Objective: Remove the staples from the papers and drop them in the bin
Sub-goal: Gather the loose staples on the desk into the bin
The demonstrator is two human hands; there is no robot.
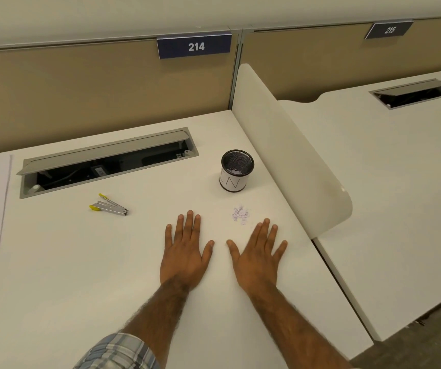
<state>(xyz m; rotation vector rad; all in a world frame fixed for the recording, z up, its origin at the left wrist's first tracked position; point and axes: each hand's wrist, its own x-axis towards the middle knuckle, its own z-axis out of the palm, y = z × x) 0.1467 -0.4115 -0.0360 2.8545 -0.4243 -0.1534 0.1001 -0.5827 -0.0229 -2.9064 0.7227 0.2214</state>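
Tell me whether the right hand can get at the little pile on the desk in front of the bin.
Probably yes: the right hand lies flat and empty, the little pile sits just ahead of it, and nothing stands between them.

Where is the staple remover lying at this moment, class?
In the head view the staple remover lies on the white desk, left of the left hand, just in front of the open cable tray.

A white desk (81,275) has an open grey cable hatch (107,161) at eleven o'clock. At twelve, a tan partition (81,83) bears a blue 214 sign (194,46). At two o'clock stands a white divider panel (280,145). Beyond it lies a neighbouring desk (374,182) with a second hatch (414,93) and a 215 sign (388,30).
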